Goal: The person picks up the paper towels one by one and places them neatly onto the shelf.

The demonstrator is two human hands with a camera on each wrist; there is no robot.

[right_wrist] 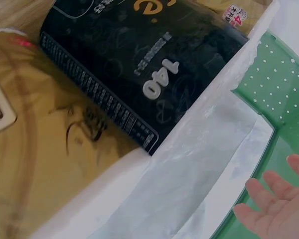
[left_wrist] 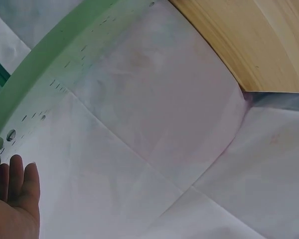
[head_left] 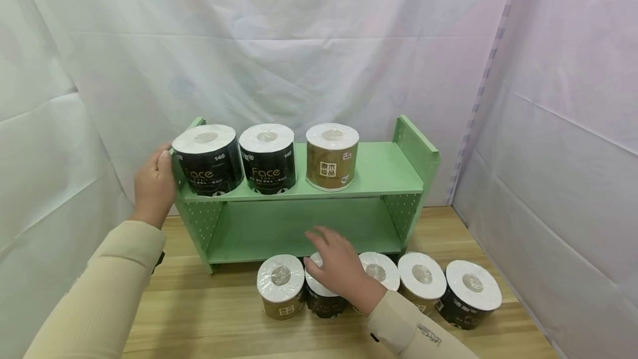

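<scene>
My left hand [head_left: 155, 184] is at the left side panel of a green two-tier shelf [head_left: 319, 227], fingertips right by its upper edge. In the left wrist view, the fingers [left_wrist: 24, 181] look straight beside the perforated panel. My right hand [head_left: 340, 265] hovers with fingers spread over a black-wrapped toilet paper roll [head_left: 326, 306] in the front row, hiding part of its white top. It holds nothing. On the shelf's upper board stand two black rolls, the left one [head_left: 211, 170] and the middle one [head_left: 267, 168], with a gold roll [head_left: 332, 162] to their right.
Several rolls line the wooden table [head_left: 209, 314] before the shelf: a gold roll [head_left: 281, 292] at the left end, another gold roll [head_left: 422, 281] further right, and a black roll [head_left: 468, 306] at the right end. White cloth [head_left: 279, 49] hangs behind and at both sides.
</scene>
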